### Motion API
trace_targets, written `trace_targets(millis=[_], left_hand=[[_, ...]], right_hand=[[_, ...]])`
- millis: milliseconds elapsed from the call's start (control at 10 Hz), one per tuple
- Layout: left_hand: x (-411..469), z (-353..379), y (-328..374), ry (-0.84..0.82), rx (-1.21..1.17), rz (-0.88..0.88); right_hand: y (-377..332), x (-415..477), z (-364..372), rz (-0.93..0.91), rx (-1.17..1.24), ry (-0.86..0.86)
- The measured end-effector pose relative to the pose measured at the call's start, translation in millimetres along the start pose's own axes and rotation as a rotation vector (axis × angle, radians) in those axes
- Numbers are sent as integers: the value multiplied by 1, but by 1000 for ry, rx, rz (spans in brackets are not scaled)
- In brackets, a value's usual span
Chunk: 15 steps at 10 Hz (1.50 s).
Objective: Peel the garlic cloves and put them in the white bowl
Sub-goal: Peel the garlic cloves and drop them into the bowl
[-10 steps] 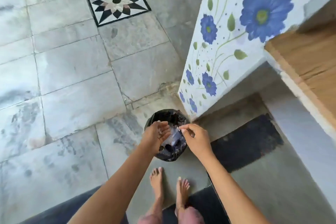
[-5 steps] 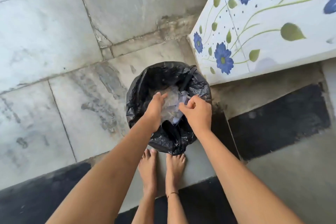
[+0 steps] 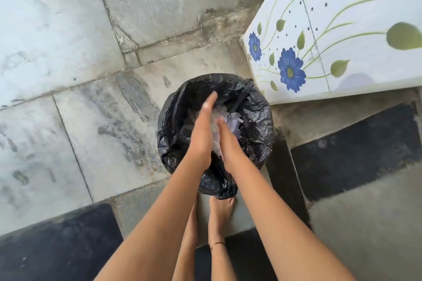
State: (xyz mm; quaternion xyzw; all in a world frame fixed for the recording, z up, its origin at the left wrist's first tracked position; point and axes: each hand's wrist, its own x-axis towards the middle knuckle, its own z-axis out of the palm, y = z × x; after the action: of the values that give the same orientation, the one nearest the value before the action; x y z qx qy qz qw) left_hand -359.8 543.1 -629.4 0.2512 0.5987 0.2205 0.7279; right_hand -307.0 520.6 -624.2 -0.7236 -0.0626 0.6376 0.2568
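Note:
A small bin lined with a black plastic bag (image 3: 253, 121) stands on the floor below me. Pale papery scraps (image 3: 231, 123) lie inside it. My left hand (image 3: 202, 134) is held over the bin with its fingers straight, palm turned toward the right hand. My right hand (image 3: 228, 143) is beside it, fingers also straight and pointing down into the bin, blurred by motion. The two palms face each other, close together. Neither hand holds anything that I can see. No garlic cloves or white bowl are in view.
A white tiled wall with blue flowers (image 3: 324, 36) rises just right of the bin. Grey stone floor tiles (image 3: 68, 52) spread to the left. Dark mats (image 3: 356, 146) lie at right and bottom left. My bare feet (image 3: 219, 210) stand just behind the bin.
I have leaned closer to the bin. My right hand has uncurled from a pinch to straight fingers, and both hands have come palm to palm over the bin.

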Motion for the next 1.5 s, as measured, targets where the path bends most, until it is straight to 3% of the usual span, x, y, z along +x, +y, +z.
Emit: trace_targets(millis=[100, 200, 300, 400, 500, 600, 700, 900, 1000, 1100, 1300, 1500], left_hand=[[13, -5, -24, 0, 73, -173], [18, -4, 2, 50, 33, -331], [11, 5, 35, -111, 17, 62], [4, 2, 20, -164, 264, 338], [7, -12, -21, -41, 563, 123], [-5, -16, -11, 128, 506, -87], [-54, -13, 40, 91, 434, -44], [-232, 23, 162, -12, 573, 242], [-324, 52, 212, -79, 617, 359], [-404, 88, 245, -171, 705, 509], [-552, 179, 256, -453, 725, 876], [-635, 286, 192, -650, 949, 1082]], right_hand=[[-8, -1, 1, -183, 166, -42], [20, 5, 0, -224, 200, -80], [43, 7, 0, -70, -30, -130], [22, 3, 3, -51, 222, -49], [-18, -20, 1, -234, 413, -11], [-30, -49, -13, -339, 403, 28], [-39, -98, -29, -334, 275, 164], [-76, -264, -86, -621, -255, 368], [-105, -372, -121, -758, -403, 501], [-114, -475, -160, -884, -398, 629], [-48, -638, -231, -1100, -198, 866], [64, -711, -325, -1005, -175, 1260]])
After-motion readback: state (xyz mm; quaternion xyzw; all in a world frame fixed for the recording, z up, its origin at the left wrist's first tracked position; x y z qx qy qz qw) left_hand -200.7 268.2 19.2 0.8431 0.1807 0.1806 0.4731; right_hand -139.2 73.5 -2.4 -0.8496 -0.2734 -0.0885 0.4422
